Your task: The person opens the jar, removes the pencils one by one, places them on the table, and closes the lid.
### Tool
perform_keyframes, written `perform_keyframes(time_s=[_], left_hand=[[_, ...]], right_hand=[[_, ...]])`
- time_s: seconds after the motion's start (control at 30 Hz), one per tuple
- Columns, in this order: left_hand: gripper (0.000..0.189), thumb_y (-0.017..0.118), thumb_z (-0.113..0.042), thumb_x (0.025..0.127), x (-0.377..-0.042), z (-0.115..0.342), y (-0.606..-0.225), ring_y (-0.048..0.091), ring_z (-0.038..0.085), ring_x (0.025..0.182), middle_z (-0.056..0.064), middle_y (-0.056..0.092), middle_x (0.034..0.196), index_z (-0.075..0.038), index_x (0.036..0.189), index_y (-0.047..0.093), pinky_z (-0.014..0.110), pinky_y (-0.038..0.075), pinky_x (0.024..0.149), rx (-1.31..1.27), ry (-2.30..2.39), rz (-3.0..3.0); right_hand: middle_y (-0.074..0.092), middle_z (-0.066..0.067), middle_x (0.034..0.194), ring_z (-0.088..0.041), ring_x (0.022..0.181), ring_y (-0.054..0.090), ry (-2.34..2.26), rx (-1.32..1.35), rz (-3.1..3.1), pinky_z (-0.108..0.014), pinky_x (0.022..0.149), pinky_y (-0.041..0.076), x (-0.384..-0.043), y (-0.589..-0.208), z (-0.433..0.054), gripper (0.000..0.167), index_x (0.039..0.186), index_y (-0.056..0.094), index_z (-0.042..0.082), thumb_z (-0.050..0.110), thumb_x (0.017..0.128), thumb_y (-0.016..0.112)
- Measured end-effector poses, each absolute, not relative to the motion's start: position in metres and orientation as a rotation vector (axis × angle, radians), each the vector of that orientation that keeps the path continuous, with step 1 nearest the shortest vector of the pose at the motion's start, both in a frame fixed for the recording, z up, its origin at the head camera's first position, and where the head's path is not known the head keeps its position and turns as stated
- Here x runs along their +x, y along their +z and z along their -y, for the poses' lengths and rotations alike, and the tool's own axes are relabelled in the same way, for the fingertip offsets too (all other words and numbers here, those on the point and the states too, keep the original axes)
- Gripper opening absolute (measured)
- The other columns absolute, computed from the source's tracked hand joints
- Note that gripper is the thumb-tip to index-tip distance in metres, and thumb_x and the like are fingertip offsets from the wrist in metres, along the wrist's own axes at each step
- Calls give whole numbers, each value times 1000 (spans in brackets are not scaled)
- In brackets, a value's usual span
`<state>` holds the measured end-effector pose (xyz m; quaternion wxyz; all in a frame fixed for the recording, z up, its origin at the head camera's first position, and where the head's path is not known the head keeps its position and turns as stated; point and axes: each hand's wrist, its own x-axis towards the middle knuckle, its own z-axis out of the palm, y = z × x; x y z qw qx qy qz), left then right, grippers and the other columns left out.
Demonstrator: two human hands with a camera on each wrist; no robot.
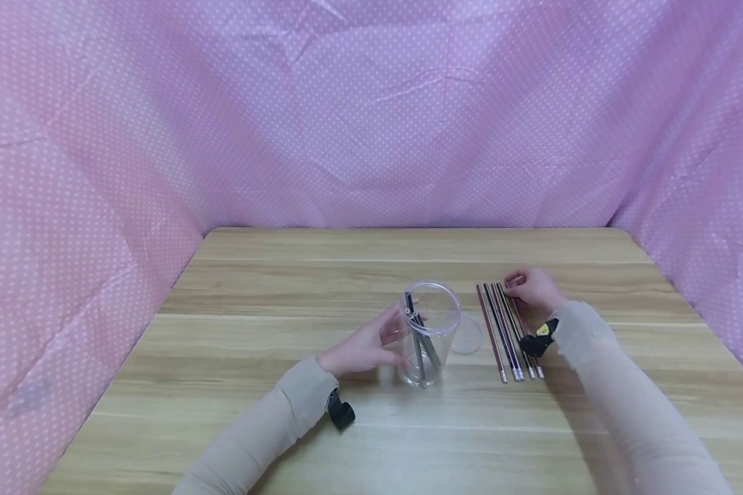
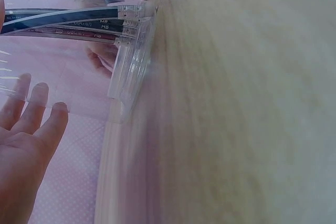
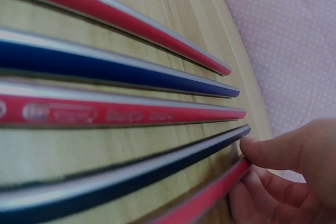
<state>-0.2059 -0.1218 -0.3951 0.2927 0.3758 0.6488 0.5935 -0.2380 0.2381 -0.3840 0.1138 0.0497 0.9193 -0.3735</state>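
Observation:
My left hand (image 1: 365,347) is curled around a clear plastic jar (image 1: 447,333), which stands upright with its mouth uncovered. Several pencils (image 1: 420,354) lean inside; in the left wrist view the jar's wall (image 2: 58,90) shows the fingers through it, and the eraser ends sit at its bottom. To the right, several red and dark striped pencils (image 1: 501,330) lie side by side on the table, erasers toward me. My right hand (image 1: 535,290) is at their far ends. In the right wrist view its thumb and fingers pinch a red pencil (image 3: 210,195) beside a dark pencil (image 3: 157,169).
A round clear lid (image 1: 468,335) lies between the jar and the row of pencils. The wooden table (image 1: 285,275) ends at a pink dotted curtain (image 1: 371,137) at the back and sides. Each wrist wears a small black camera (image 1: 340,411).

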Motion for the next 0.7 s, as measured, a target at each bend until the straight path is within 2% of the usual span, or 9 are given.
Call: perform_keyframes(time_s=[0.13, 0.37, 0.53, 0.7], left_hand=[[104, 69, 10, 74, -206, 122, -394, 30, 27, 141, 11, 31, 153, -27, 152, 12, 38, 29, 116, 1005, 1581, -1728], [104, 69, 8, 75, -204, 123, -392, 30, 27, 141, 10, 33, 153, -30, 152, 10, 38, 29, 116, 1001, 1570, -1746], [105, 69, 8, 76, -204, 123, -391, 30, 27, 141, 10, 31, 153, -30, 152, 9, 39, 29, 116, 1006, 1574, -1738], [105, 69, 9, 75, -203, 123, -390, 31, 27, 140, 12, 30, 153, -29, 152, 8, 40, 28, 116, 999, 1570, -1741]], right_hand=[[62, -30, 103, -9, 74, 59, -1091, 149, -2697, -19, 59, 53, -237, -384, -238, 33, 116, 51, -16, 2, 89, 57], [60, -31, 107, -21, 81, 63, -1045, 127, -2759, -23, 66, 55, -231, -374, -236, 34, 119, 50, -13, 6, 91, 56], [58, -27, 109, -26, 85, 61, -1035, 141, -2791, -28, 68, 54, -227, -361, -235, 37, 124, 49, -10, 12, 94, 53], [57, -32, 112, -36, 87, 63, -1039, 72, -2841, -36, 72, 58, -225, -351, -228, 37, 123, 50, -10, 13, 95, 52]])
